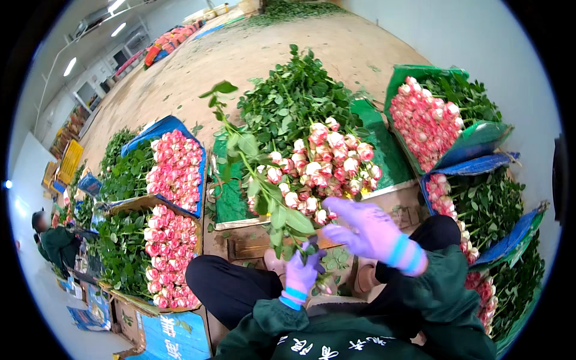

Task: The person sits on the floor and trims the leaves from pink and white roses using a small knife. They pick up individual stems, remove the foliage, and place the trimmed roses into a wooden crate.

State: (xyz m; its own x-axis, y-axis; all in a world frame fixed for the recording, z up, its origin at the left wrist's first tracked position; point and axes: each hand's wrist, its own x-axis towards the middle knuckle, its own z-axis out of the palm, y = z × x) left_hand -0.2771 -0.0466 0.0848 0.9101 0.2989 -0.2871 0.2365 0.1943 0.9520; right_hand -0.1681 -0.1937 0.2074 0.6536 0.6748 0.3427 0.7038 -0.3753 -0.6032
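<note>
My left hand point(302, 272), in a purple glove with a blue-striped cuff, is closed around a leafy rose stem point(252, 168). The stem slants away up and to the left; a pale pink bloom point(325, 286) hangs just below the hand. My right hand point(360, 227), gloved alike and slightly blurred, is raised with its fingers apart, at the near edge of a pile of pink-and-white roses point(326, 157). Whether its fingertips touch the nearest blooms I cannot tell. The pile lies on a green sheet point(382, 148), its leafy stems point(292, 96) pointing away from me.
Roses in blue and brown wraps point(173, 252) stand at left, with a blue printed sheet point(175, 335) below. Green and blue wraps point(472, 144) hold more roses at right, beside a wall. A person point(58, 243) works at far left. Leaves point(297, 11) are heaped on the far floor.
</note>
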